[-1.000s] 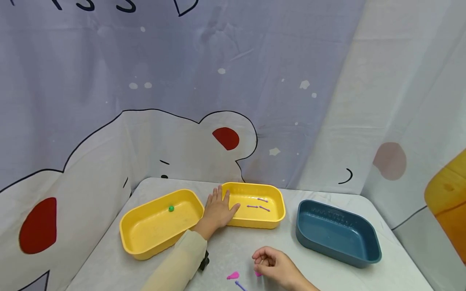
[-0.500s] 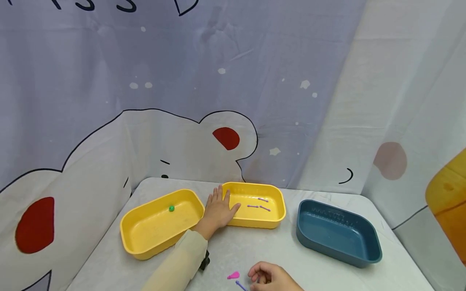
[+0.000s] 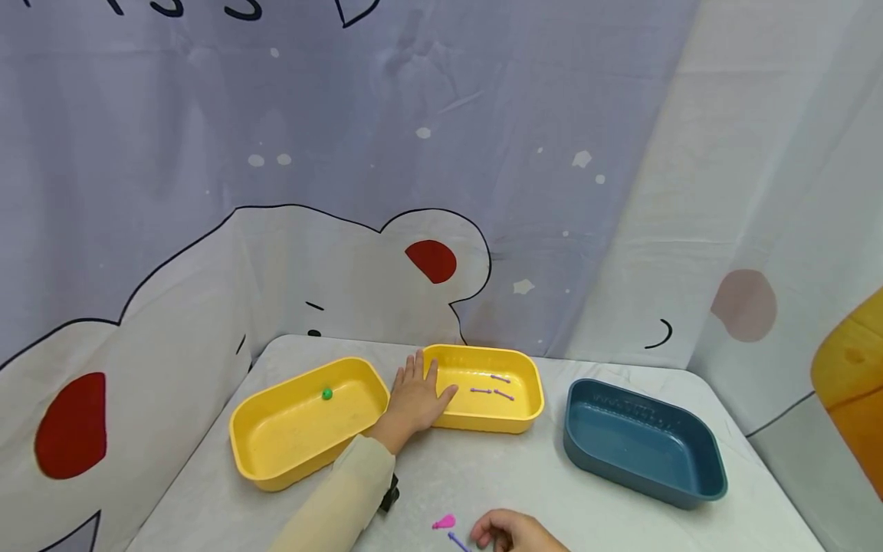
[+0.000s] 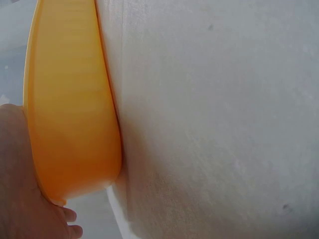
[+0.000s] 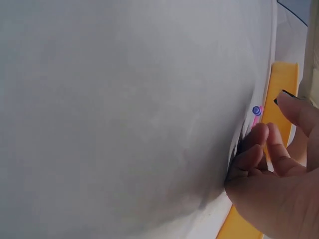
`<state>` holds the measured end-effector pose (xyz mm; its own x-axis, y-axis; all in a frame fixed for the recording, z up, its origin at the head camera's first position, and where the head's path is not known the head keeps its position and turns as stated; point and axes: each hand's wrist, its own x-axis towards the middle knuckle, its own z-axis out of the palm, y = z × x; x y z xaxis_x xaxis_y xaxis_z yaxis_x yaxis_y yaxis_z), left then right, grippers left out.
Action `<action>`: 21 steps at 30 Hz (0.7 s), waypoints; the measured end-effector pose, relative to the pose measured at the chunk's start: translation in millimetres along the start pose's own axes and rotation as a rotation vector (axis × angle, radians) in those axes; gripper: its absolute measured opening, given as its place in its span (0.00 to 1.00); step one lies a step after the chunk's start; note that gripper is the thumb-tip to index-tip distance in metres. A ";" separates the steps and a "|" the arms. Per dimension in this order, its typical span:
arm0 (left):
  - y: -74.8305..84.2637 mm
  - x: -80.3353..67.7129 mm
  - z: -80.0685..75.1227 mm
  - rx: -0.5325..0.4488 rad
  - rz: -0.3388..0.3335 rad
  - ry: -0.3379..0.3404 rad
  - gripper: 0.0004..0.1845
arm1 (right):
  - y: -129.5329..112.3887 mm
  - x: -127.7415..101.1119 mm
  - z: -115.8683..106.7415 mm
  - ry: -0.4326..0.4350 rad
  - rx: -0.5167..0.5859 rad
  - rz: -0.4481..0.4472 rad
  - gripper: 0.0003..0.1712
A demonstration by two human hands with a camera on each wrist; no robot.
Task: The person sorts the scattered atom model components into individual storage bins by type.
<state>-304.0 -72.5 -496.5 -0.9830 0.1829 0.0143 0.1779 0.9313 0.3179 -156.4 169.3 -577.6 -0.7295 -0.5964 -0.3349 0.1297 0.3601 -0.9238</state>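
Observation:
In the head view, my left hand [image 3: 416,404] lies spread with straight fingers over the left end of a yellow tray [image 3: 483,423]. In the left wrist view, the hand touches the rim of that tray [image 4: 75,99]. Inside it are 3 thin purple rods [image 3: 480,390] with knobbed ends. My right hand [image 3: 517,531] is low over the table at the front, fingers curled; whether it holds anything, I cannot tell. Just left of it lie a pink teardrop-shaped piece [image 3: 444,522] with a narrow neck and a purple rod [image 3: 457,541].
A second yellow tray [image 3: 276,479] stands at the left with a small green ball [image 3: 327,393] in it. At the right is a dark blue tray [image 3: 641,479]. A printed cloth [image 3: 345,138] hangs behind the white-covered table [image 3: 538,468].
My right hand has moved down toward the front edge of the view. A bit of pink under its fingers a second ago is out of sight now. The left hand stays on the tray.

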 end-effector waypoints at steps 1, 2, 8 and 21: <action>-0.1 0.3 0.2 -0.002 0.000 0.000 0.45 | -4.5 -1.6 1.1 -0.002 -0.030 -0.006 0.14; -0.3 0.5 0.4 -0.001 0.000 0.001 0.45 | -8.5 -2.6 2.1 -0.004 -0.066 -0.015 0.12; -0.3 0.2 -0.7 0.003 0.000 0.000 0.45 | -14.2 3.5 7.6 0.034 -0.177 0.019 0.09; 0.6 -0.8 -1.4 -0.010 0.009 0.015 0.44 | -15.5 16.4 17.3 0.126 -0.318 0.096 0.11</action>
<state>-303.2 -72.6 -495.0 -0.9820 0.1863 0.0310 0.1861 0.9265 0.3269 -158.8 141.5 -572.0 -0.8040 -0.4624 -0.3738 0.0011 0.6275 -0.7786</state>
